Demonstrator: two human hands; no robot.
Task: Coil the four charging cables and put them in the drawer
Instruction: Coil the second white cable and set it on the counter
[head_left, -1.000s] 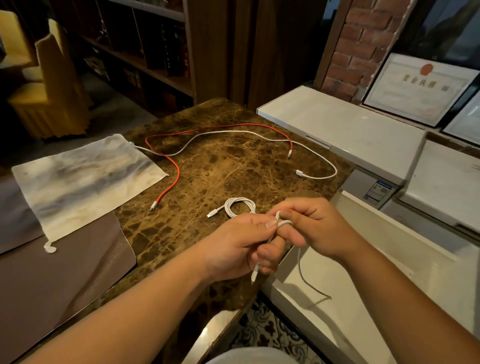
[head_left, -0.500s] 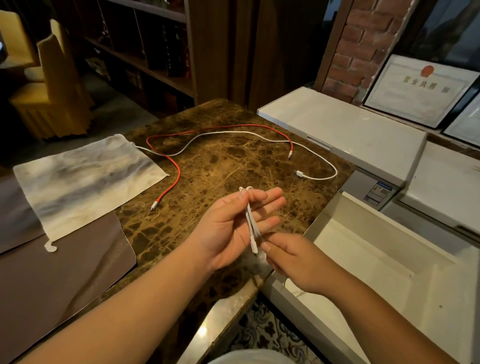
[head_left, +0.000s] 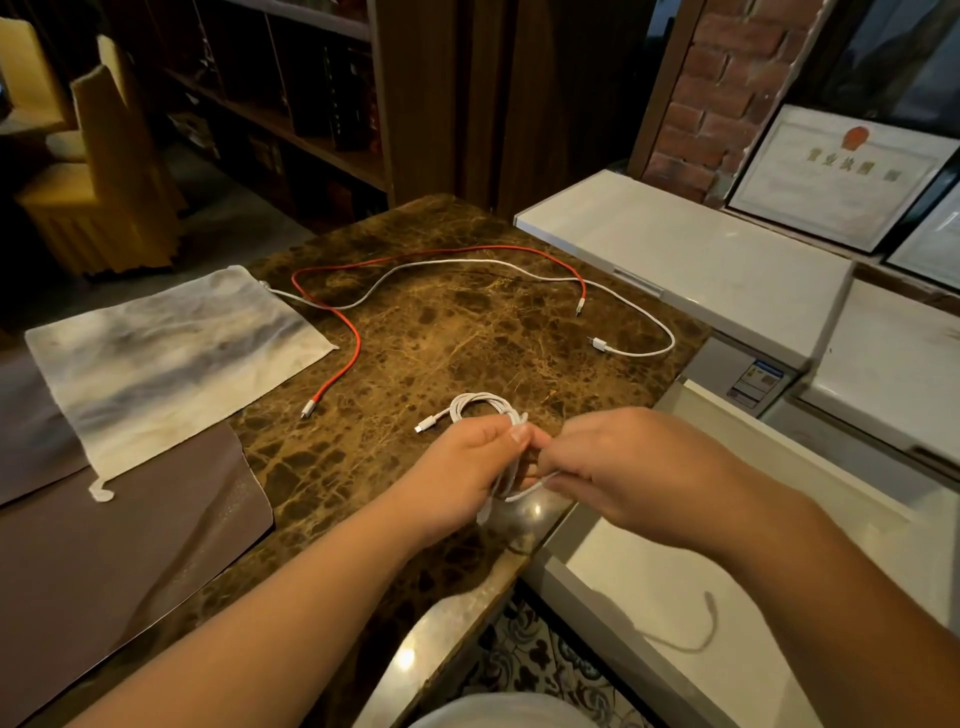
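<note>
Head view: left hand (head_left: 462, 467) and right hand (head_left: 618, 467) both pinch a white cable (head_left: 511, 480) at the desk (head_left: 467, 338) edge, winding it. Next: finish loops, drop into drawer (head_left: 649, 587) beside desk.

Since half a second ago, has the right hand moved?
Yes: the right hand rose away from the drawer toward the coiled white cable.
</note>
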